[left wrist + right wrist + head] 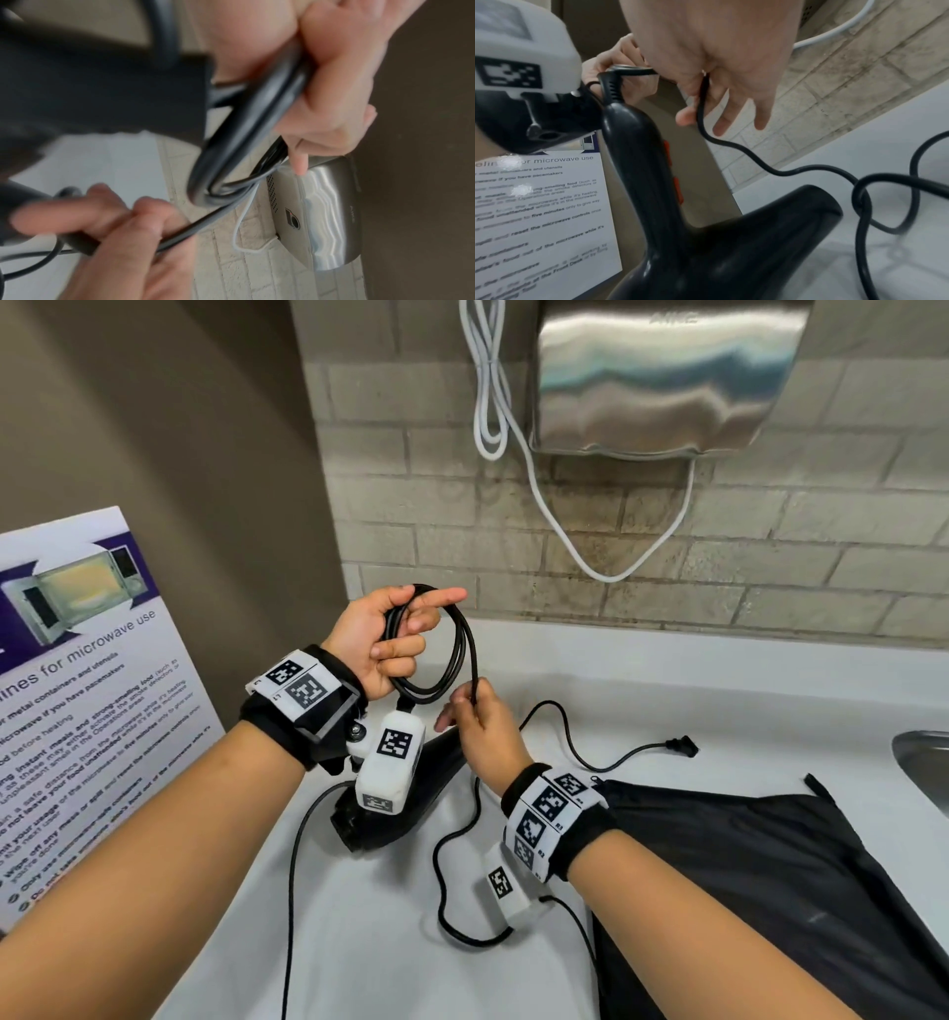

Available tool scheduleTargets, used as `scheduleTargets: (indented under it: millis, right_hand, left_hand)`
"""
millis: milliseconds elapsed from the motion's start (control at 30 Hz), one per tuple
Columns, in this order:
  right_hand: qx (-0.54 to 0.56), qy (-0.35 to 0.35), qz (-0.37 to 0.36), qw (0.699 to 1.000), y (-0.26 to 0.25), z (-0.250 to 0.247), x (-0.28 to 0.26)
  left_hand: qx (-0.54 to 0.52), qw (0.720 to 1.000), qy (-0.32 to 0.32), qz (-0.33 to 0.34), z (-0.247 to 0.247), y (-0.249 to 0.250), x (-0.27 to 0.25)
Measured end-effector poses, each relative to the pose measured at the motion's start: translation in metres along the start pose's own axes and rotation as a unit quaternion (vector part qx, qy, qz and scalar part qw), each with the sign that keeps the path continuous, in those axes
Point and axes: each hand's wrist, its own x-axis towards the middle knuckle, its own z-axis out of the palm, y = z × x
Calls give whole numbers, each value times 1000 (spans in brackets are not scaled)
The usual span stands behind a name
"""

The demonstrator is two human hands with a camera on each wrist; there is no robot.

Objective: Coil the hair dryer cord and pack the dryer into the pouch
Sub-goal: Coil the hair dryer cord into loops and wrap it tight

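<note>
Setting: white countertop against a grey brick-tile wall; brown wall on the left
Wall fixture: steel hand dryer mounted high on the tiles, its white cable hanging in a loop beneath; seen also in the left wrist view
Left edge: microwave-use notice leaning against the brown wall; legible in part in the right wrist view
Right edge: rim of a steel sink, only partly in view
Hair dryer: black hair dryer near the left of the counter, below the left wrist, largely hidden by the wrist camera in the head view; right wrist view shows its handle rising up toward the left hand, orange switches on the side, nozzle down at the counter
Cord: black cord gathered in several loops raised above the counter; the remainder trails loose over the countertop toward the right
Plug: plug lying on the counter, far side, well apart from both hands
Left hand: left hand fingers curled round the top of the loops, index finger extended toward the right; grip confirmed in the left wrist view
Right hand: right hand just below the loops, thumb and forefinger pinching the cord strand; other fingers relaxed and spread, per the right wrist view
Pouch: black pouch lying flat on the counter, near right, beneath the right forearm; whether its mouth is open cannot be told
</note>
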Motion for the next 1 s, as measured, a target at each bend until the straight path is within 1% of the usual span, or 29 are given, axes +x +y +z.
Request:
scheduleTargets:
  millis: [67,133,233,300,367,433,533,600,667,700,767,800,867,900,1000]
  right_hand:
    - [23,-11,9,1000,1,2,-3]
    - [43,-4,6,999,1,2,-5]
    - [56,-1,-25,998,2,-1,-6]
    - [7,-26,-43,999,2,-2,-6]
    - [-50,-70,-38,996,1,-1,-8]
    - [-87,-112,-30,989,-3,1,-10]
    - [-156,-144,-4,977,-11,6,-13]
    - [-226,-167,-4,960,-17,6,-16]
    - [-326,-197,-13,924,-21,4,-23]
    - [-358,-203,-19,911,-21,3,-26]
    - [-387,-189,-43,902,-20,0,-30]
    - [-407,-179,-63,894,-20,-2,-30]
    - [-469,-159,-118,861,-20,-6,-30]
    - [-494,-146,-149,844,-22,-9,-28]
    - [-527,-81,-253,807,-28,-19,-26]
  left_hand:
    - [-9,1000,17,8,-1,1,0]
    - [-23,999,21,13,-3,1,-1]
    - [-48,998,25,20,-7,1,-1]
    - [-83,996,7,19,-12,-1,0]
    - [-120,993,-14,20,-15,-2,1]
    - [-123,992,7,27,-12,-4,2]
    - [-76,994,71,46,-5,-3,4]
    - [-72,992,90,58,-4,-1,5]
    - [-72,989,105,72,-5,1,5]
    - [-68,988,117,79,-4,2,6]
    - [-40,983,153,90,2,1,6]
    - [-16,980,172,97,6,0,6]
    - [51,973,199,107,14,-3,9]
    - [95,968,205,108,19,-5,9]
    - [217,947,210,107,32,-10,10]
